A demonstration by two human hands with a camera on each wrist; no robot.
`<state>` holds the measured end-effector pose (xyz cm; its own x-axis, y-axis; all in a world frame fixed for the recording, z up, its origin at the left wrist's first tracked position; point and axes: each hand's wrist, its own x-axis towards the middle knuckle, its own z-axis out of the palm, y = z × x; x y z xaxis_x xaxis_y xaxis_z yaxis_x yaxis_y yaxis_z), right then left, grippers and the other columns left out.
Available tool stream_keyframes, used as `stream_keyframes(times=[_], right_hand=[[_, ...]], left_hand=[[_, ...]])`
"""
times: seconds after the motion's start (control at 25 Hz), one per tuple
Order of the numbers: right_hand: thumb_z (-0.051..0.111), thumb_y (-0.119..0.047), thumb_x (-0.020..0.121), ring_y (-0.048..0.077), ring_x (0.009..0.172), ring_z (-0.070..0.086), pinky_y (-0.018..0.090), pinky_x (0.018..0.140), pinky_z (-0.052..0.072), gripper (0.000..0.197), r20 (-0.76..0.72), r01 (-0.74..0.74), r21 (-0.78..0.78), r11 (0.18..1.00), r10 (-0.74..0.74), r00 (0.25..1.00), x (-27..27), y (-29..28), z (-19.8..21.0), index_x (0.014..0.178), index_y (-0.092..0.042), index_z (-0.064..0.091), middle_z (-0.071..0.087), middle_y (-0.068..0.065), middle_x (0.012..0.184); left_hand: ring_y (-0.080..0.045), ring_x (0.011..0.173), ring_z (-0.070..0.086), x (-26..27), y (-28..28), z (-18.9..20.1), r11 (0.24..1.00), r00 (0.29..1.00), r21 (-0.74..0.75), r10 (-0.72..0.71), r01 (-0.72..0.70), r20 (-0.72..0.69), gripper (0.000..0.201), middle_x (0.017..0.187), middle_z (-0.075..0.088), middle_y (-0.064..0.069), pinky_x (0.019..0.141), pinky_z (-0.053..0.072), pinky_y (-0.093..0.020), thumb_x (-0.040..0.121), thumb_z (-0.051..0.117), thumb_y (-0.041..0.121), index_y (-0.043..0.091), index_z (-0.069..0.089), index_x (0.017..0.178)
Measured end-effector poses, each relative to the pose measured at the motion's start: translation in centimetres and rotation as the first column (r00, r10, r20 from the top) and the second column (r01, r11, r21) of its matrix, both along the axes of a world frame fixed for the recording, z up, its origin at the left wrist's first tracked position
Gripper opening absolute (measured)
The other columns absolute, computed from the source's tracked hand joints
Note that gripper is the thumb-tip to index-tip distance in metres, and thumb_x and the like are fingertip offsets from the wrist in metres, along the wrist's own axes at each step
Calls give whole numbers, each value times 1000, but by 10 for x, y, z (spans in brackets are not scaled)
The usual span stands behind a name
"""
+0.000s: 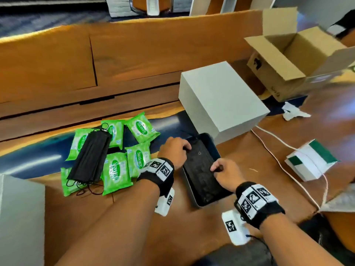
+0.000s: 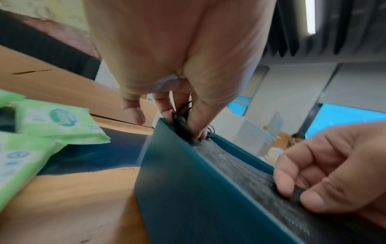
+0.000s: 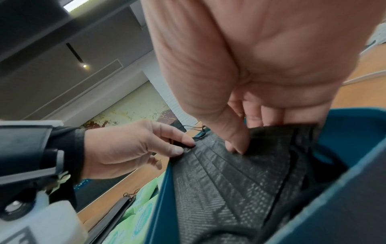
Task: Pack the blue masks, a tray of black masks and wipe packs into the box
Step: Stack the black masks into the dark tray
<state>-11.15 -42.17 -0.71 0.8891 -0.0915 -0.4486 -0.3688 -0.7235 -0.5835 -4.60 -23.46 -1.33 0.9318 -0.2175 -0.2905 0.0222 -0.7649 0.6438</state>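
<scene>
A teal tray lies on the wooden table in front of me with a stack of black masks inside. My left hand pinches the far end of the stack by the ear loops. My right hand pinches the near end. Several green wipe packs lie left of the tray, and a second stack of black masks rests on them. The open cardboard box stands at the far right.
A closed white box sits just behind the tray. To the right lie a small white and green box, a white cable and crumpled paper. Another white box stands at the near left edge.
</scene>
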Motion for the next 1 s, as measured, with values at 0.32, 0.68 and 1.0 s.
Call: stream_keyframes(times=[0.32,0.68,1.0], right_hand=[[57,-5,85,21,89,60,27,73,46,30,-162,-198,-174,965,170,972,2,-2,-4,65,-28,57,64,-4,90],[63,-37,88,20,81,59,26,69,43,15,-42,-219,-321,921,218,975,16,26,43,86,-23,67,65,-3,84],[70,-24,81,26,97,58,36,81,50,33,-134,-347,-317,883,321,938,13,36,-5,109,-28,53,47,3,111]], left_hand=[[-30,127,32,-8,-20,6,820,952,514,-307,254,20,43,134,45,-2,95,34,-50,85,63,20,31,58,126],[-27,121,41,-14,-22,12,830,927,477,-367,291,73,36,128,47,-3,93,36,-48,85,63,19,23,56,119],[-27,119,47,-21,-20,2,818,930,468,-367,334,-23,45,126,46,-3,91,37,-50,82,67,21,24,51,123]])
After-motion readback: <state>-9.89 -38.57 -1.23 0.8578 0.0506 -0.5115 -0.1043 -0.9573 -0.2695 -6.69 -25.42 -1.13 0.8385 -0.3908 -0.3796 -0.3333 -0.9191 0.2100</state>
